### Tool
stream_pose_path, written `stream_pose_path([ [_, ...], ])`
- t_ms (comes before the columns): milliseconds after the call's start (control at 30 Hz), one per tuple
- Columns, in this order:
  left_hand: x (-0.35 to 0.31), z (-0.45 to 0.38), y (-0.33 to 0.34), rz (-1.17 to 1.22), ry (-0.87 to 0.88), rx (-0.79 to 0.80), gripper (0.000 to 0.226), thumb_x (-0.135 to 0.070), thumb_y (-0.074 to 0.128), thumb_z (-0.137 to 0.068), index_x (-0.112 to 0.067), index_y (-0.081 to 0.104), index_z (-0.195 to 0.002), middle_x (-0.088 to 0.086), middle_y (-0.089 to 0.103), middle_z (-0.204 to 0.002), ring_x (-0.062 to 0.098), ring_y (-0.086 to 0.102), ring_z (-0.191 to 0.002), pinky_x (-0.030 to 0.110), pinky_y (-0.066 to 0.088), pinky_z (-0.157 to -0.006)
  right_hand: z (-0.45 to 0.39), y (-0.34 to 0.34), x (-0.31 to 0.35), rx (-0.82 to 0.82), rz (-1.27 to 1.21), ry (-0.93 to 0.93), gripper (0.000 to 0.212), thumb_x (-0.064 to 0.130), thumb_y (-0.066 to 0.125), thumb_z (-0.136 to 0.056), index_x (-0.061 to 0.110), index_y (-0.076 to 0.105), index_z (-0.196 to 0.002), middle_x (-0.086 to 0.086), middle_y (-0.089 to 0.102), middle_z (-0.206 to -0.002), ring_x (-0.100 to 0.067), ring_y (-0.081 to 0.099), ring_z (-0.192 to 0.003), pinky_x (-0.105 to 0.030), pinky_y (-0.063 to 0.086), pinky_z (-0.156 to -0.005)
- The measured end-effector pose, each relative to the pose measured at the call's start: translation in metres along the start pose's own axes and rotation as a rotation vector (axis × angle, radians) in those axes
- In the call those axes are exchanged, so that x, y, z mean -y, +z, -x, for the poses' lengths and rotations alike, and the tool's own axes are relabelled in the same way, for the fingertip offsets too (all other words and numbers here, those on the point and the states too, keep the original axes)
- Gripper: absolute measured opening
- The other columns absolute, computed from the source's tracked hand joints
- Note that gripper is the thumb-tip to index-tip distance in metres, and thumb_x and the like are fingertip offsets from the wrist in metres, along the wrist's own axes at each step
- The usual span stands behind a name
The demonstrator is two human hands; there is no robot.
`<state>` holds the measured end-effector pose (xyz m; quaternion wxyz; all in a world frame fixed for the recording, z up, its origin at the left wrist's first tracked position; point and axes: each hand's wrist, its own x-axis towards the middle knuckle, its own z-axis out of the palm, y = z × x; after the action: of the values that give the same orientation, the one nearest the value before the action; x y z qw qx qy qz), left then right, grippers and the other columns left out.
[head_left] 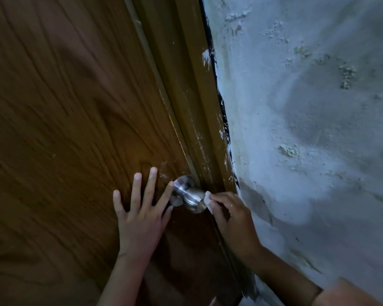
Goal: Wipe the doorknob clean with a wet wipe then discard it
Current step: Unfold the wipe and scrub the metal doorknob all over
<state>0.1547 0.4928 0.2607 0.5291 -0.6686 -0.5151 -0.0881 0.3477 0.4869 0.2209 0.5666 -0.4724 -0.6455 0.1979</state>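
Head view looks down along a brown wood-grain door point(64, 118) that fills the left half of the picture, with its darker frame point(199, 120) running diagonally beside it and a rough, flaking whitewashed wall point(307, 129) taking up the right half (white paint smears cross onto the frame edge). Low on the door, close to its right edge by the frame, a silver metal doorknob point(189, 196) juts out toward the camera. Left hand point(142, 214) lies flat on the door just left of the knob, fingers spread straight, the index fingertip touching the knob's round base plate. Right hand point(232, 214) comes in from the lower right, its arm crossing the frame, with an orange sleeve point(349, 294) showing at the bottom right corner. Its fingers are curled and pinch a small bunched white wet wipe point(209, 200), pressing it against the outer, rounded end of the knob. Both hands sit well apart from each other, one on either side of the knob.
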Motion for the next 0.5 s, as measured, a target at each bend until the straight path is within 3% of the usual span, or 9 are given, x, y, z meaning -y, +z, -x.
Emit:
stream_pose_path([
  [133,0.001,0.000,-0.001,-0.011,0.008,-0.003,0.057,-0.052,0.041,-0.081,-0.034,0.038,-0.135,0.007,0.026,-0.149,0.032,0.022,-0.133,0.058,0.011,-0.104,0.002,0.005,0.006,0.039,0.054,-0.102,0.011,0.012,0.061,-0.080,0.007,0.068,-0.088,-0.009,0.065,-0.087,-0.015,0.059,-0.082,-0.027,0.051,-0.071],
  [300,0.001,0.000,-0.002,-0.012,0.003,0.011,0.059,-0.052,0.040,-0.081,-0.034,0.032,-0.136,0.007,0.023,-0.148,0.032,0.020,-0.134,0.058,0.009,-0.104,0.000,0.005,0.007,0.029,0.051,-0.042,0.010,0.012,0.060,-0.082,0.005,0.067,-0.086,-0.010,0.064,-0.085,-0.017,0.060,-0.079,-0.027,0.051,-0.070],
  [400,0.001,-0.001,-0.001,-0.005,0.001,0.004,0.058,-0.052,0.040,-0.081,-0.034,0.032,-0.136,0.007,0.023,-0.149,0.032,0.020,-0.134,0.058,0.012,-0.103,0.005,0.006,0.009,0.066,0.036,-0.039,0.012,0.011,0.059,-0.082,0.002,0.066,-0.083,-0.013,0.064,-0.082,-0.012,0.057,-0.078,-0.014,0.042,-0.072],
  [500,0.000,0.000,-0.001,-0.011,-0.003,-0.005,0.059,-0.053,0.040,-0.082,-0.033,0.031,-0.137,0.007,0.023,-0.150,0.031,0.020,-0.134,0.058,0.010,-0.104,-0.002,0.003,0.016,0.131,0.028,-0.090,0.011,0.010,0.060,-0.082,0.002,0.066,-0.086,-0.013,0.065,-0.084,-0.017,0.061,-0.079,-0.017,0.044,-0.072],
])
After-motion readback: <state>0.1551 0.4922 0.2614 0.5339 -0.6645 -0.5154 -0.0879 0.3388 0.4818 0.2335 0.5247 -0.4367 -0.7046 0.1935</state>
